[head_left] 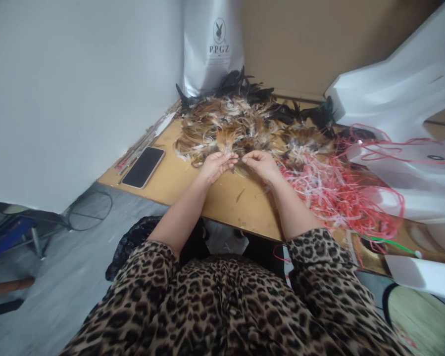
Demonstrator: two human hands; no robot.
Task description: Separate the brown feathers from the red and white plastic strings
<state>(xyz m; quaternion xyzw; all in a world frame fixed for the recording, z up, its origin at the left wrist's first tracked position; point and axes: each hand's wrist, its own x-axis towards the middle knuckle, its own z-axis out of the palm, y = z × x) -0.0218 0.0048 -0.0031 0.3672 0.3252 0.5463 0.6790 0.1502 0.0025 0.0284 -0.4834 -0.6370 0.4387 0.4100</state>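
Observation:
My left hand (218, 167) is closed in a pinch at the near side of the feather pile. From its fingertips a small fan of orange-brown feathers (225, 141) points up and away from me. Just to the right, my right hand (262, 165) has thumb and forefinger pressed together, close to the left fingertips. Whatever sits in that pinch is too small to make out. Beyond both hands spreads a pile of brown and cream feathers (196, 123), with dark feathers (240, 85) at its back edge.
Red and white plastic ribbon strands (333, 193) lie tangled on the right. A phone (143, 167) lies at the table's (177, 180) left side. A silver-white bag (213, 59) stands at the back, and a white machine-like body (385, 94) at the right. A white wall (77, 99) borders the left.

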